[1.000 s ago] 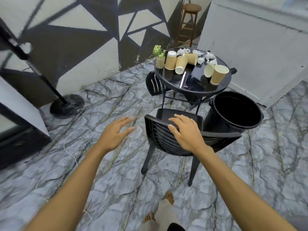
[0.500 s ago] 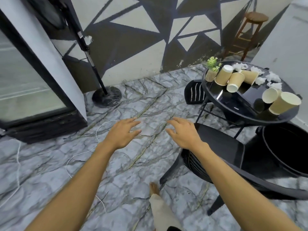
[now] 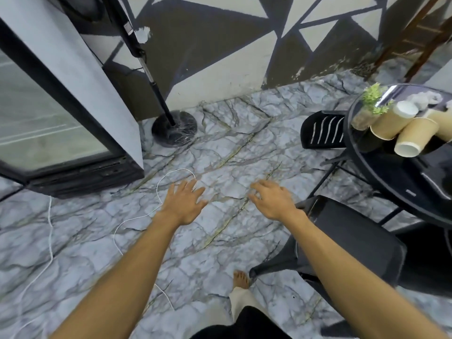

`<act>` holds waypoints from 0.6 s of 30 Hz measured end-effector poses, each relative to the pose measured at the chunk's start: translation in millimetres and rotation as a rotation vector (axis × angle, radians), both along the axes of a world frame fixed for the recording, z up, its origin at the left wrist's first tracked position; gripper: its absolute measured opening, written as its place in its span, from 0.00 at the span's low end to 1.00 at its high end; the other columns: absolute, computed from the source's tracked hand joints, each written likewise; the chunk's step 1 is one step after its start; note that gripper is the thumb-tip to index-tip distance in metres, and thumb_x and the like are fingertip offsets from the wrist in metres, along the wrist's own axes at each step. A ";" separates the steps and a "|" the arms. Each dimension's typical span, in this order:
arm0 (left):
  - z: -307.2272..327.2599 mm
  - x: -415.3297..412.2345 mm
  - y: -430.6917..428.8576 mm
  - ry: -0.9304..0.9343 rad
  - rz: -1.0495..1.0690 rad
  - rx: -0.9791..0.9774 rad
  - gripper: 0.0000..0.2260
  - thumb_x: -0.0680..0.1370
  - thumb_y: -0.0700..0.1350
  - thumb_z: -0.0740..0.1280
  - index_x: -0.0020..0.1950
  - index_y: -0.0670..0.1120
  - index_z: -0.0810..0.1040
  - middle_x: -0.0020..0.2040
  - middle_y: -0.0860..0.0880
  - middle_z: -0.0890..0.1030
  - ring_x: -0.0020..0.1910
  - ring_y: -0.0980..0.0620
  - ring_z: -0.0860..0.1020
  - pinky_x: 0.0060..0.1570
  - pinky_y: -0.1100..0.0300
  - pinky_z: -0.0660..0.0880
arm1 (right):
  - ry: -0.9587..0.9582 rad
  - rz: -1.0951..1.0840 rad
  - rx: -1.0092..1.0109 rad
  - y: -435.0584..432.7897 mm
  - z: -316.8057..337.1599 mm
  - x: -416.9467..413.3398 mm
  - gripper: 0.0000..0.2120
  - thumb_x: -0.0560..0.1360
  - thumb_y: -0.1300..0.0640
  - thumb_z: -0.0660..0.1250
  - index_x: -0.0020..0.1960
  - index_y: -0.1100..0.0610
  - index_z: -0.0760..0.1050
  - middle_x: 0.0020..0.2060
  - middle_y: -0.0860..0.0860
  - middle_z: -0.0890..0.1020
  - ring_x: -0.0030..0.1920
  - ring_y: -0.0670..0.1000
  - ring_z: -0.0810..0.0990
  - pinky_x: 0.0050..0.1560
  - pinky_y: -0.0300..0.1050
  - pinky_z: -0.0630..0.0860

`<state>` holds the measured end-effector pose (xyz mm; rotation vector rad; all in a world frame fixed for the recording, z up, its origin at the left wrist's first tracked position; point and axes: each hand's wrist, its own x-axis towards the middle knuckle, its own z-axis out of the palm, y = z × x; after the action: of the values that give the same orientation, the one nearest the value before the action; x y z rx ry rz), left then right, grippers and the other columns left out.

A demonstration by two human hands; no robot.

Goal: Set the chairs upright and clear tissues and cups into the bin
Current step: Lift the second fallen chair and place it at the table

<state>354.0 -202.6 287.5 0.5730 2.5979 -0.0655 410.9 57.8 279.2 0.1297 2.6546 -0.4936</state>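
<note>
Surroundings: I see a glass-fronted cabinet filling the upper left of the frame, a fan stand base just right of it against the patterned wall, and a white cable looping over the marble floor at left centre.
In the way: the upright black chair sits at lower right, its seat under my right forearm; my bare foot is just beside its front leg.
Writing: I can read no label or brand anywhere.
Left hand: fingers spread apart, holding nothing, over bare floor at centre.
Right hand: fingers loosely curled and apart, empty, just left of the chair's near corner.
Second chair: at right, lying tipped behind the table, well apart from both hands.
Cups: several paper ones lying on the round black table at the right edge, beside a small plant.
Tissues: crumpled, blurred, upper right on the table.
</note>
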 end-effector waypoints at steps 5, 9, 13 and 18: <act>-21.4 -42.6 2.8 -0.117 0.023 -0.072 0.26 0.82 0.62 0.47 0.80 0.55 0.53 0.81 0.48 0.48 0.80 0.46 0.47 0.76 0.42 0.45 | -0.096 0.010 0.003 10.7 -17.5 -42.1 0.24 0.82 0.42 0.54 0.75 0.51 0.64 0.76 0.55 0.63 0.76 0.59 0.60 0.72 0.63 0.60; -34.3 -87.6 9.5 -0.166 0.029 -0.096 0.26 0.83 0.61 0.48 0.80 0.54 0.53 0.81 0.48 0.49 0.79 0.46 0.47 0.76 0.43 0.45 | -0.122 -0.022 0.010 19.3 -31.2 -84.6 0.24 0.82 0.43 0.55 0.74 0.52 0.67 0.73 0.54 0.69 0.73 0.59 0.65 0.69 0.60 0.63; -50.7 -145.7 16.4 -0.192 -0.010 -0.115 0.26 0.83 0.60 0.49 0.79 0.54 0.55 0.81 0.48 0.50 0.79 0.46 0.49 0.75 0.43 0.47 | -0.175 -0.067 -0.004 22.7 -45.1 -132.3 0.24 0.82 0.43 0.55 0.73 0.52 0.67 0.73 0.54 0.68 0.72 0.58 0.65 0.69 0.60 0.63; -61.9 -228.7 25.4 -0.266 -0.086 -0.144 0.26 0.83 0.60 0.48 0.80 0.53 0.55 0.81 0.48 0.51 0.79 0.46 0.50 0.75 0.44 0.48 | -0.249 -0.129 0.003 23.9 -54.8 -196.1 0.23 0.82 0.44 0.54 0.73 0.53 0.67 0.73 0.54 0.68 0.73 0.58 0.65 0.69 0.59 0.61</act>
<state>125.3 -177.2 225.6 0.5976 2.2893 -0.1899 214.9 81.7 224.4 0.3427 2.4137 -0.4812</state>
